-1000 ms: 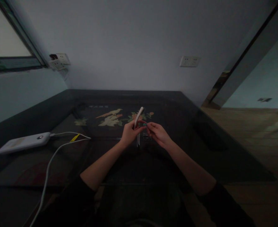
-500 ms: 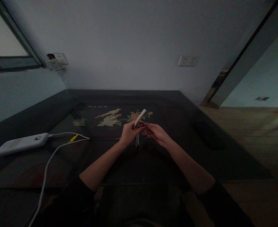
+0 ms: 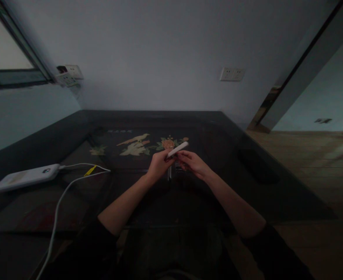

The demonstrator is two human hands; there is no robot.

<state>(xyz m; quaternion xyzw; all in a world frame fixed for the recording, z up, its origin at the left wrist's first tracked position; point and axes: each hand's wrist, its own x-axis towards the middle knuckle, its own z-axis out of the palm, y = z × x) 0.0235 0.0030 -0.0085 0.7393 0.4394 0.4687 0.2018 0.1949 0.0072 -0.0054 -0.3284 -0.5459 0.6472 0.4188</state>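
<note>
Over the middle of a dark glossy table [image 3: 218, 186] my left hand [image 3: 159, 166] grips a slim white stick-shaped object [image 3: 177, 149], which points up and to the right. My right hand [image 3: 192, 163] is beside it, fingertips touching the object's lower part near my left thumb. A thin pale strip hangs down below my hands; the light is too dim to tell what it is. Whether my right hand pinches anything is unclear.
A white power bank [image 3: 25, 177] lies at the table's left, with a white cable [image 3: 60, 198] running toward me and a yellow tag [image 3: 90, 170]. Painted birds and flowers [image 3: 136, 144] decorate the tabletop. Wall sockets [image 3: 232, 74] sit behind. Wooden floor [image 3: 320, 163] lies to the right.
The white object has tilted from nearly upright down toward the right. A small greenish bit seen between my fingertips a second ago is no longer visible. Both hands stayed in place.
</note>
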